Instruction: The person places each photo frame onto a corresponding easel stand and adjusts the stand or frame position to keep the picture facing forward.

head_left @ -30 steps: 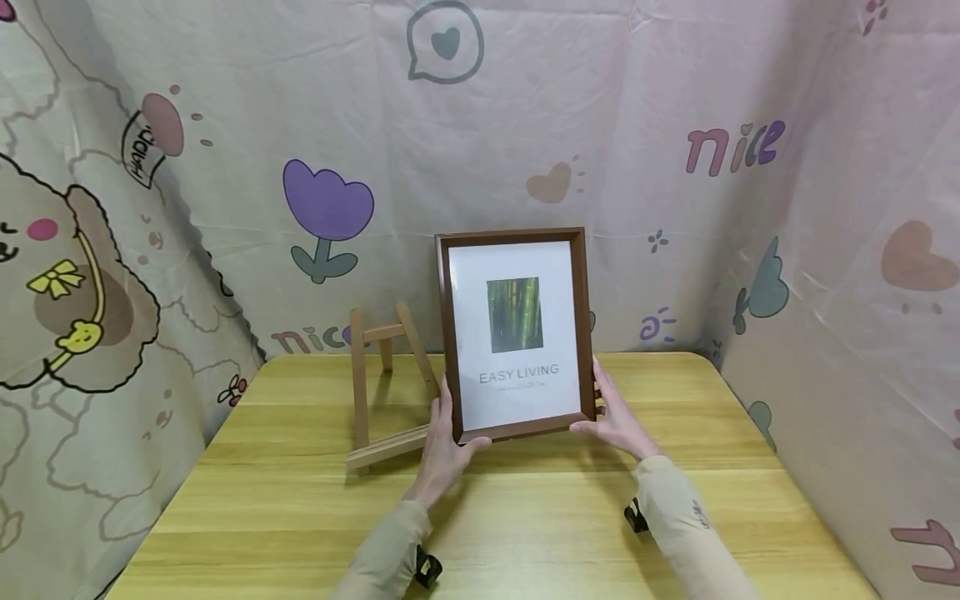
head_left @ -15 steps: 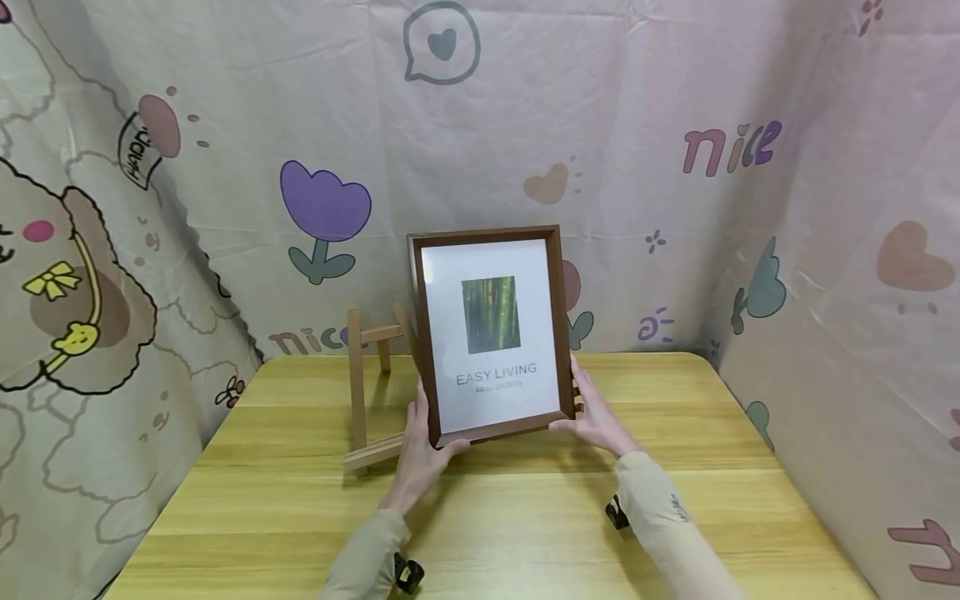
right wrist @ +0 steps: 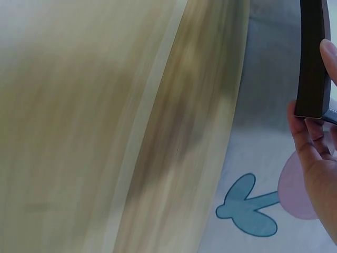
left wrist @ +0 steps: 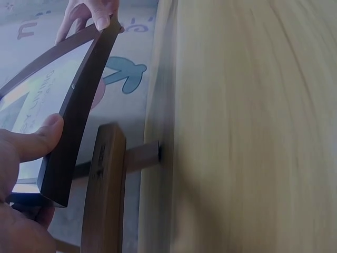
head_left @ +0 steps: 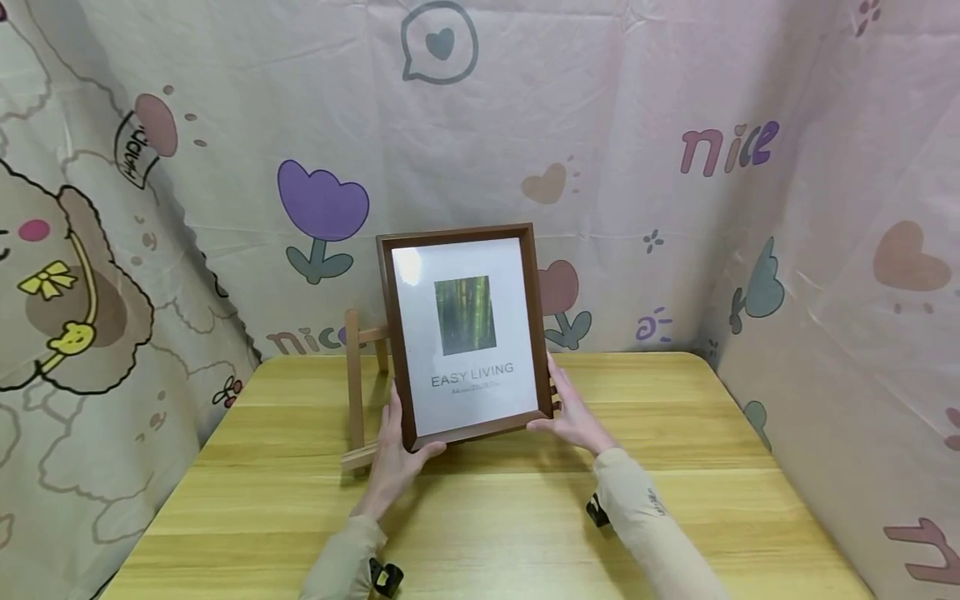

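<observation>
A brown picture frame point(head_left: 470, 386) with a small bamboo print and the words EASY LIVING is held upright, tilted a little, in the head view. My left hand point(head_left: 395, 463) grips its lower left corner, thumb over the front edge. At the lower right corner my right hand point(head_left: 576, 419) holds it, fingers behind and thumb in front. Behind the frame and to its left stands a small wooden easel point(head_left: 355, 383), its right side hidden by the frame. In the left wrist view the easel's ledge point(left wrist: 105, 184) lies close beside the frame's bottom edge point(left wrist: 84, 113).
Both hands work over a wooden table point(head_left: 637, 517). A printed cloth point(head_left: 465, 150) hangs behind it and along both sides. Each wrist carries a small black camera, such as the wrist camera point(head_left: 386, 577) on the left.
Both hands have carried the picture frame leftward, so it now overlaps much more of the easel. The grip looks the same, and the easel has stayed in place.
</observation>
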A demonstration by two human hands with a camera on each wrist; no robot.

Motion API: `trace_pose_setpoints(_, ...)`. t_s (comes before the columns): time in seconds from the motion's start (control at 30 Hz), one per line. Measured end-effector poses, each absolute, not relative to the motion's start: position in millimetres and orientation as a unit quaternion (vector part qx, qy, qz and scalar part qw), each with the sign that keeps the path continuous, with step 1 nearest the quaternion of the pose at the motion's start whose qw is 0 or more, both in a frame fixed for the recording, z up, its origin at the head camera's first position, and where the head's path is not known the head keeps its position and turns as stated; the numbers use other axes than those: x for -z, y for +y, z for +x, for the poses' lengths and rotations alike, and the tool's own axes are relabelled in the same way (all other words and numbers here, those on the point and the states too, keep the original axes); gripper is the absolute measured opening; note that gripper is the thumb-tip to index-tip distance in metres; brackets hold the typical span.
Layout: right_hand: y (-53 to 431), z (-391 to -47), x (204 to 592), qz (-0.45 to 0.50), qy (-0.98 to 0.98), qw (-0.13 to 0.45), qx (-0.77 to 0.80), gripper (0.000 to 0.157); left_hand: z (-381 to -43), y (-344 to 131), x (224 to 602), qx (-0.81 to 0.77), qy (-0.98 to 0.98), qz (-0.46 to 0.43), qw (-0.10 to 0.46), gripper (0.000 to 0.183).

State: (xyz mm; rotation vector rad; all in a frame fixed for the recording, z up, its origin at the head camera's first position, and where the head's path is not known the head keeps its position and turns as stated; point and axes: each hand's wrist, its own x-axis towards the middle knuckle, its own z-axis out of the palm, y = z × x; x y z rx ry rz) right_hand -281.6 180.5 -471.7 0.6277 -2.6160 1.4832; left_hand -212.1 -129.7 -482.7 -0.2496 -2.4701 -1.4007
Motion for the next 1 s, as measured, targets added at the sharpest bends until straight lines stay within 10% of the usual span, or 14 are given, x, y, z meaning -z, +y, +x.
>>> trace_pose_setpoints(1.0,119.1,-287.1,471.1,0.237,-0.848,0.025,-0.473,0.129,-208.1,-192.0,493.9,0.497,-0.831,-0.110,0.224,0.129)
